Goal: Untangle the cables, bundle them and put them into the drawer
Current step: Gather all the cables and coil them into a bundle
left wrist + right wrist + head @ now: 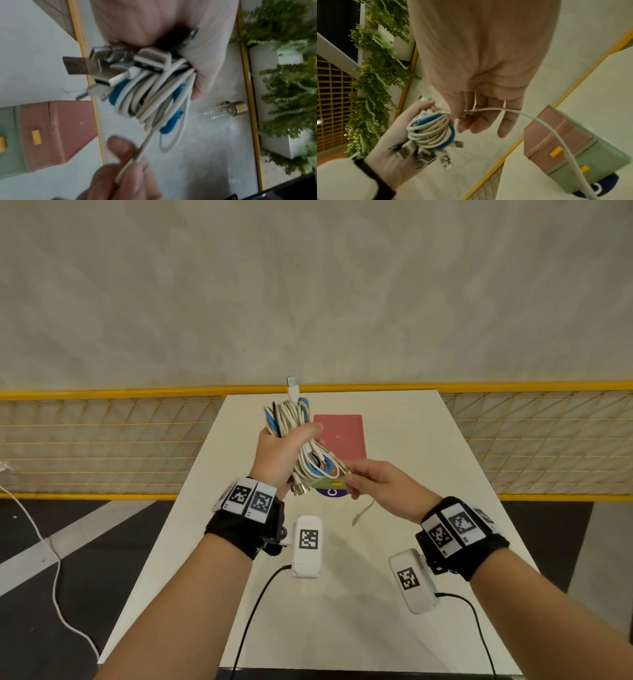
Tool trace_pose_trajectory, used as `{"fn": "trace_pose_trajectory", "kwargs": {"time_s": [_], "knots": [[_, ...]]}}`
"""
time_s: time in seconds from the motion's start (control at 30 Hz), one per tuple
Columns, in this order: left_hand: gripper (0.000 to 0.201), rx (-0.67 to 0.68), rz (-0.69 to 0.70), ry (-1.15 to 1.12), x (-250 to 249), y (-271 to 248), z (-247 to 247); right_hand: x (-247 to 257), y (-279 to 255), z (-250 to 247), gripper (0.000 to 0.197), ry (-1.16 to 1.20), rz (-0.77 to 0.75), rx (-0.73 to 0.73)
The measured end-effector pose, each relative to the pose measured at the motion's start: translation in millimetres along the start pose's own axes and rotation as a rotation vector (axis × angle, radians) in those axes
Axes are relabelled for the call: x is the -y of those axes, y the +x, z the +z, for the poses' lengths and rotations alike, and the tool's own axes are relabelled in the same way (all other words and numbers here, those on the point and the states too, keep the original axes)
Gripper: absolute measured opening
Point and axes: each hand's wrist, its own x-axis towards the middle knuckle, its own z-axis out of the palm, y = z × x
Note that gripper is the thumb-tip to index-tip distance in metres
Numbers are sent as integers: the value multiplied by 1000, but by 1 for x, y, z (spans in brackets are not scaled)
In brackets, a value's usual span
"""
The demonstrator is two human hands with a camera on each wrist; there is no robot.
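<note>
My left hand (279,451) grips a coiled bundle of white and blue cables (301,440) above the table, several USB plugs (96,66) sticking out below the fist. In the wrist views the bundle (430,131) sits in the left palm (392,146). My right hand (371,484) pinches one loose white cable (539,121) right beside the bundle, between thumb and forefinger (123,147). Its free end trails down toward the table (363,511). The small drawer box (340,436), pink on top and green below with yellow handles (556,151), stands behind the hands.
The white table (428,460) stands against a yellow mesh fence (102,440). A dark blue round mat (597,188) lies under the drawer box. A glass tube with a brass cap (224,111) and green plants (283,81) appear in the left wrist view. A white cord (48,549) runs on the floor.
</note>
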Motion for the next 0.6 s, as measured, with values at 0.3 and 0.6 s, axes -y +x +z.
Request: {"fn": "trace_pose_trajectory", "kwargs": {"time_s": [0.3, 0.6], "knots": [[30, 301, 19, 303, -13, -3, -21, -12, -4, -17, 21, -638, 18, -292], [17, 177, 35, 353, 6, -14, -1, 9, 5, 6, 46, -22, 36, -316]]}}
